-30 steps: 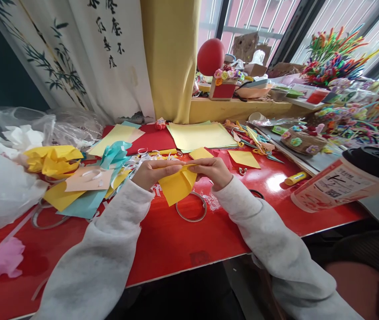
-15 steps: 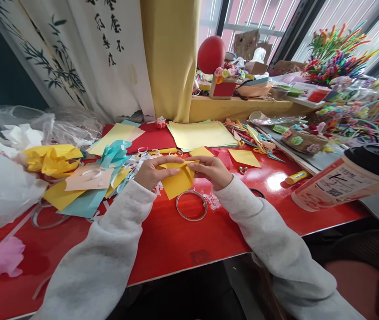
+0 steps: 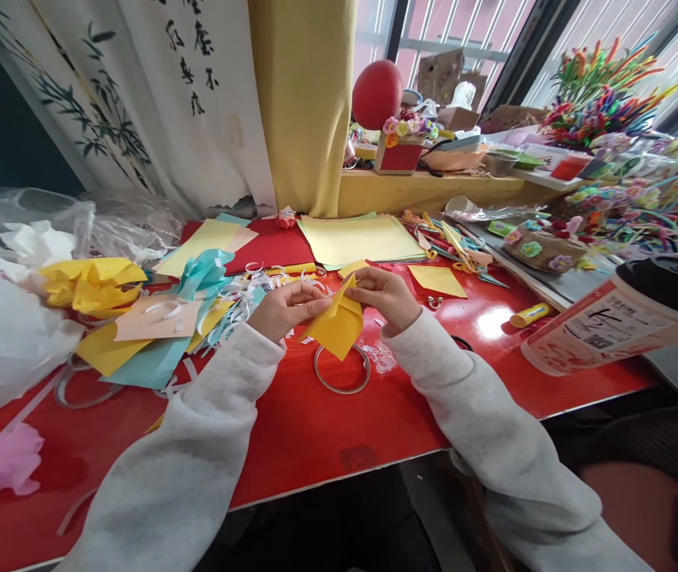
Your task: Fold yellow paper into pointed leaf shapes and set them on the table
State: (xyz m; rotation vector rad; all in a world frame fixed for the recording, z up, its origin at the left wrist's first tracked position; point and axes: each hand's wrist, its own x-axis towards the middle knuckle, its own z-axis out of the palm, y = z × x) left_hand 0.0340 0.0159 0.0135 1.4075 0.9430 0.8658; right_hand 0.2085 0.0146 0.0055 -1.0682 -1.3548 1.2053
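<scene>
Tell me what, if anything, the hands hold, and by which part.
A folded yellow paper, pinched near its top by the right hand. The left hand is at the paper's left edge; whether it grips there cannot be told.

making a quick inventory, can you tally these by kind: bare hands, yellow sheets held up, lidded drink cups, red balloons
Bare hands, left hand and right hand: 2
Held yellow sheet: 1
Lidded drink cup: 1
Red balloon: 1
Total: 5
</scene>
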